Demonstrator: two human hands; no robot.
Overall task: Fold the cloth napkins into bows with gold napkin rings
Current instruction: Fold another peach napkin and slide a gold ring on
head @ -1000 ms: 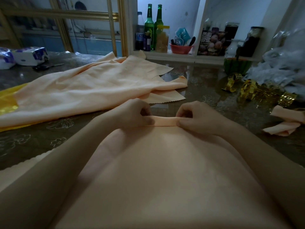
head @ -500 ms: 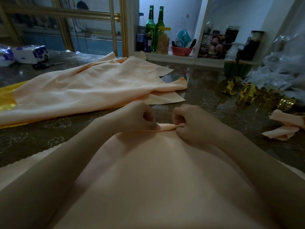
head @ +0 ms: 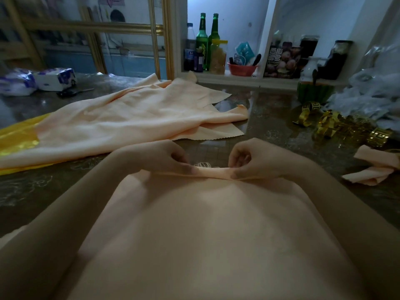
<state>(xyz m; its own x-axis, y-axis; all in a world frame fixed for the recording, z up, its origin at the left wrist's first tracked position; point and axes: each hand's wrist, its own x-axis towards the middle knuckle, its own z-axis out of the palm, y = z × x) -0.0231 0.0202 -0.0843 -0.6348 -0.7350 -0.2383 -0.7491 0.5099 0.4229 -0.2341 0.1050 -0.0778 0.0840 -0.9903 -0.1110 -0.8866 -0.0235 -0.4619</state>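
Tissue packs point(head: 54, 79) sat far left on table point(head: 270, 118). Pile of peach napkins point(head: 134, 118) lay spread beyond left forearm, partly over yellow sheet point(head: 17, 141). Left hand point(head: 160, 156) pinched narrow fold at far edge of napkin point(head: 205, 224), fingers curled. Napkin lay flat on table, between both forearms. Right hand point(head: 259, 161) pinched same fold, short stretch of it between hands. Gold napkin rings point(head: 346, 128) lay heaped far right, near crumpled peach napkin point(head: 374, 169).
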